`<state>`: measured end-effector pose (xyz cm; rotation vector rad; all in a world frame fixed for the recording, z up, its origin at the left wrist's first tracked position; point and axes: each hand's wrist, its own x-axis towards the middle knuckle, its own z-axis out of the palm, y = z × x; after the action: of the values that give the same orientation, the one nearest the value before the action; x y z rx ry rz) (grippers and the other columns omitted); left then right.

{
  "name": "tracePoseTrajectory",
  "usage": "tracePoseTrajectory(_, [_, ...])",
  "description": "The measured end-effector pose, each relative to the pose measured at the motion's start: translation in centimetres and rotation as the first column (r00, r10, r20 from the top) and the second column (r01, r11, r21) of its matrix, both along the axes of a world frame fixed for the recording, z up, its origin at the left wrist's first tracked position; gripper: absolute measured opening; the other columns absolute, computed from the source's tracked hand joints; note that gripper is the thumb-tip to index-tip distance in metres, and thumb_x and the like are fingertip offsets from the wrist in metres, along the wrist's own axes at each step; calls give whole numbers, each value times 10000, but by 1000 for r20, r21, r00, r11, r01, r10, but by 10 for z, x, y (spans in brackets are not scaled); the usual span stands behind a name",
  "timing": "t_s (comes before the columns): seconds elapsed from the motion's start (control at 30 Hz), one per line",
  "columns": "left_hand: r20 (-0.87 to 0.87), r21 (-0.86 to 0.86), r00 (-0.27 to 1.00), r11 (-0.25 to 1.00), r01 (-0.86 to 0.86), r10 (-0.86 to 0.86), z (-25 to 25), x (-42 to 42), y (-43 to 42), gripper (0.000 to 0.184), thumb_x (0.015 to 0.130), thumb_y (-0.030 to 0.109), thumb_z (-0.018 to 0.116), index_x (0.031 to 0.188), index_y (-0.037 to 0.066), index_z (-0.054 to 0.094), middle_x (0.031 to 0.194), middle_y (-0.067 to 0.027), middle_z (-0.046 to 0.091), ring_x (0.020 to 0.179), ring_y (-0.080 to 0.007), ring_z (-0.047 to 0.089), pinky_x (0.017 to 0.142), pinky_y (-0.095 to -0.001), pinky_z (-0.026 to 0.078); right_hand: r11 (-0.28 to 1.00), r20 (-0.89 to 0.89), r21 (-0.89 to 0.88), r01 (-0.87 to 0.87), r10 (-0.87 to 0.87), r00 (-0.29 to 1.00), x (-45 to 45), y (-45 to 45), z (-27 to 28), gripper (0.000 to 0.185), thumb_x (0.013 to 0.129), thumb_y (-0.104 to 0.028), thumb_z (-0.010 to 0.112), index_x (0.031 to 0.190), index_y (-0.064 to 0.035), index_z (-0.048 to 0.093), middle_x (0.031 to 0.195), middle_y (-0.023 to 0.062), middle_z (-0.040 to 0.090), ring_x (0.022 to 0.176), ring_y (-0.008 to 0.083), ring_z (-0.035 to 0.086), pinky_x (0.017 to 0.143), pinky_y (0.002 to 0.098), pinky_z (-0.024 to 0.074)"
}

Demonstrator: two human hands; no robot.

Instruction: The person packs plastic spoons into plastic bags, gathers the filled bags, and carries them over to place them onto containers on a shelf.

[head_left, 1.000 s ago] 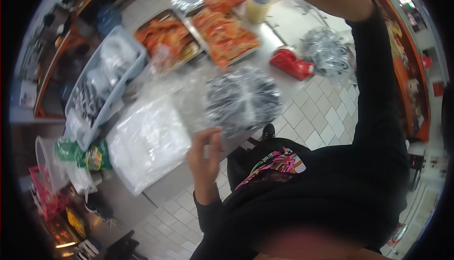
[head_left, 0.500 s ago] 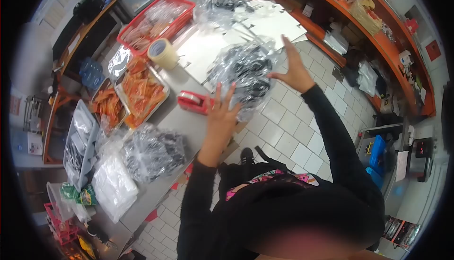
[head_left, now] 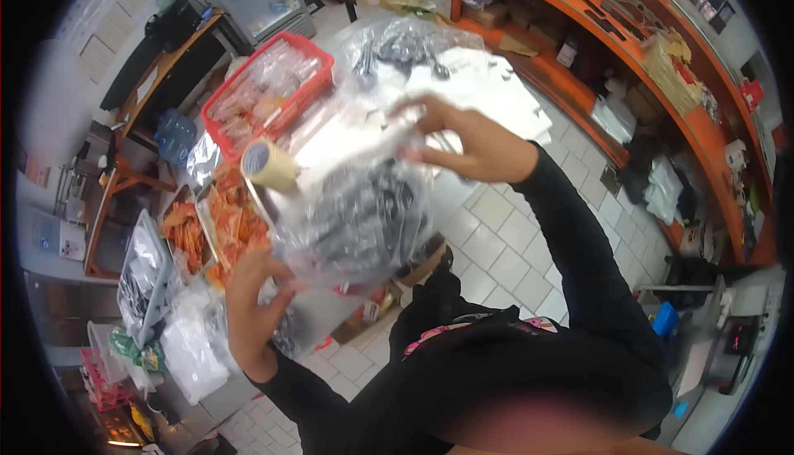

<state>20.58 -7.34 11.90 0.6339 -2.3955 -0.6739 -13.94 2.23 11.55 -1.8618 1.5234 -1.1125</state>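
Observation:
A clear plastic bag of dark items (head_left: 360,219) hangs between my two hands above the work table. My left hand (head_left: 258,302) grips its lower left edge between thumb and fingers. At its upper right edge, my right hand (head_left: 475,145) is closed on the plastic, slightly blurred. Just beyond the bag stands a roll of beige tape (head_left: 271,165). Another clear bag with dark items (head_left: 397,45) rests at the far end, beside white sheets (head_left: 488,95). The red tape dispenser cannot be made out.
A red basket of packets (head_left: 327,83) sits at the far left of the table. Trays of orange-red food (head_left: 236,215), a grey-blue bin (head_left: 145,277) and a stack of white plastic bags (head_left: 194,352) lie on the left. Orange shelves (head_left: 571,91) line the right.
The bag of dark items has been lifted and moved left, over the dispenser's place. Both hands have moved left and closed on it; half a second ago they were spread beside it.

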Motion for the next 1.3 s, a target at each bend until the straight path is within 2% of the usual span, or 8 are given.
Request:
tracePoseTrajectory(0.07, [65, -4, 989, 991, 132, -131, 0, -26, -26, 171, 734, 28, 693, 862, -1, 584, 749, -80, 574, 686, -197, 571, 661, -284, 428, 945, 52, 313, -93, 81, 995, -47, -13, -9, 424, 911, -399, 543, 1181, -72, 539, 973, 106, 666, 939, 207, 633, 870, 329, 455])
tracePoseTrajectory(0.23, [-12, 298, 995, 950, 99, -100, -11, -159, -105, 163, 828, 119, 647, 862, -25, 578, 772, -105, 597, 742, -197, 606, 695, -278, 462, 904, -359, 303, 301, -184, 915, -202, -80, -116, 182, 895, -93, 492, 1020, -20, 602, 905, 107, 669, 819, 230, 637, 764, 330, 488])
tracePoseTrajectory(0.4, [178, 299, 920, 910, 286, -348, -103, -316, -198, 273, 842, 241, 647, 951, -6, 599, 911, -149, 634, 859, -254, 621, 776, -344, 473, 918, -779, 167, 361, -102, 619, -276, -157, -188, 475, 813, -9, 479, 1268, -147, 474, 1300, 101, 473, 1192, 273, 464, 913, 361, 456])
tracePoseTrajectory(0.57, [565, 140, 825, 988, -64, -27, -224, -403, -280, 614, 746, 370, 722, 1130, -69, 533, 1147, -251, 556, 1132, -389, 508, 916, -428, 432, 973, -902, 187, 133, 116, 416, -295, -241, -208, 815, 804, -22, 535, 1464, -299, 147, 1535, 31, 138, 1410, 294, 120, 1099, 497, 238])
tracePoseTrajectory(0.8, [630, 3, 679, 873, -487, 377, -251, -450, -291, 804, 718, 384, 716, 1291, -76, 391, 1242, -279, 501, 1253, -427, 385, 1011, -439, 359, 855, -788, 511, 85, 427, 443, -315, -357, -204, 1258, 509, -156, 857, 1477, -224, 55, 1514, 110, 183, 1391, 357, 147, 1099, 533, 201])
tracePoseTrajectory(1.03, [666, 97, 637, 803, -589, 387, -248, -455, -277, 572, 696, 279, 685, 1135, -31, 491, 1093, -236, 597, 1042, -339, 586, 867, -410, 478, 894, -691, 445, -55, 382, 614, -337, -391, -220, 847, 517, -285, 835, 1260, -135, 457, 1228, 127, 481, 1182, 311, 451, 984, 419, 415])
tracePoseTrajectory(1.13, [697, 201, 635, 760, -618, 332, -199, -461, -255, 464, 713, 207, 648, 1106, -7, 524, 1123, -217, 593, 1015, -348, 598, 867, -412, 479, 984, -828, 175, 4, 145, 541, -331, -370, -227, 688, 597, -294, 783, 1204, -127, 506, 1115, 137, 543, 1092, 319, 529, 927, 405, 454])
tracePoseTrajectory(1.3, [629, 385, 771, 821, -422, 102, -140, -425, -214, 546, 700, 320, 673, 1079, -34, 502, 1007, -254, 618, 952, -373, 610, 804, -415, 483, 927, -722, 370, 55, 250, 645, -325, -377, -234, 708, 635, -383, 766, 1168, -48, 442, 1031, 159, 620, 994, 330, 607, 822, 421, 503])
